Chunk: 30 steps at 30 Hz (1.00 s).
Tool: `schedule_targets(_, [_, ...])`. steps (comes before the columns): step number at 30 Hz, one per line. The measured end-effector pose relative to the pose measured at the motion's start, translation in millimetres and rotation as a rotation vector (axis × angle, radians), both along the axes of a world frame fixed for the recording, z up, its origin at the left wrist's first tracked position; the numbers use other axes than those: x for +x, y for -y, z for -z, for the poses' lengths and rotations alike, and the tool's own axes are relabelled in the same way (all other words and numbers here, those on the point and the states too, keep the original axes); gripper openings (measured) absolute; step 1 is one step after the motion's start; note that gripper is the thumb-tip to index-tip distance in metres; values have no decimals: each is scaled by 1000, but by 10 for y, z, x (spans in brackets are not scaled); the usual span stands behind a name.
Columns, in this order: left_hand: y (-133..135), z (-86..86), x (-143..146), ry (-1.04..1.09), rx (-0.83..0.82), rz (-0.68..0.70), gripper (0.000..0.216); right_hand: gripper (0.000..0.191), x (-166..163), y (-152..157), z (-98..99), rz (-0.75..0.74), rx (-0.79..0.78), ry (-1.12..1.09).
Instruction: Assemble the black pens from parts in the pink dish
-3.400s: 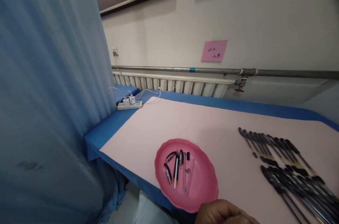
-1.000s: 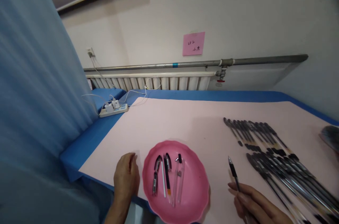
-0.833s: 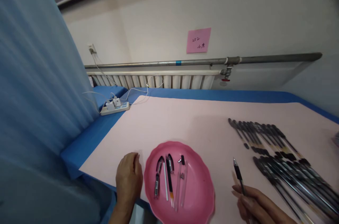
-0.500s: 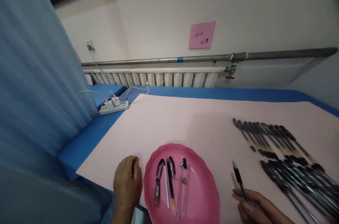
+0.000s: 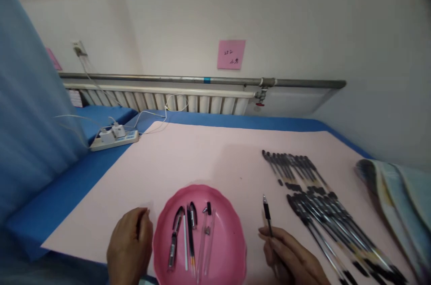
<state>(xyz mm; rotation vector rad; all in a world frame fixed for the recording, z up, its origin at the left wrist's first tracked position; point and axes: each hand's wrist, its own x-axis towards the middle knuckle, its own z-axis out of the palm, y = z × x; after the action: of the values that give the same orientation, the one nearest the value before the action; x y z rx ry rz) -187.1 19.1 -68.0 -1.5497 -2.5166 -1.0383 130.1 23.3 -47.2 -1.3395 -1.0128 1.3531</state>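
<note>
My right hand [image 5: 286,251] pinches a gel pen [image 5: 267,212] with a clear barrel and black grip, its metal tip pointing up and away from me. My left hand [image 5: 130,244] rests closed on the pink sheet, left of a pink plate [image 5: 232,249]; I see nothing in it. On the plate lie black pen caps [image 5: 178,218], a white stick [image 5: 186,240], dark refills [image 5: 191,240], clear tubes [image 5: 209,244] and small metal tips [image 5: 207,230]. Right of my right hand, two rows of pens [image 5: 323,213] lie side by side on the sheet.
The pink sheet [image 5: 188,155] covers a blue surface [image 5: 242,121]. A power strip [image 5: 116,141] with plugs and white cables sits at the left, near a blue curtain [image 5: 30,110]. Folded material [image 5: 393,195] lies at the right edge. A radiator [image 5: 155,98] and pipe [image 5: 151,78] run behind.
The view has turned to the right, so everything sits further left in the picture and folded material shows at the right. My right hand still holds the pen; my left stays beside the plate.
</note>
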Motion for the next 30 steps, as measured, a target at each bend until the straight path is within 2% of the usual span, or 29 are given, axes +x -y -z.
schedule_targets(8, [-13,-9,-27,0,-26,35,22,43,-39,11,-33,-23,82,-48])
schedule_targets(13, [-27,-8,20,41,89,61,21,43,-50,46,-48,-16,119,-23])
schedule_targets(18, [-20,-11,-14,86,133,32,21,44,-50,62,-54,-2,126,55])
schedule_targets(21, [36,-179,9,163,159,27,22,45,-47,65,-67,-5,118,48])
schedule_targets(24, [55,-485,200,182,142,119,21,45,-41,60,-82,-10,97,39])
schedule_targets(26, [10,-678,412,113,-29,273,19,45,-33,58,-92,-20,94,43])
schedule_targets(28, [-78,-794,633,7,-250,327,21,45,-21,60,-95,-38,95,47])
schedule_targets(30, [-184,-816,812,-26,-348,342,18,45,-8,65,-86,-58,99,43])
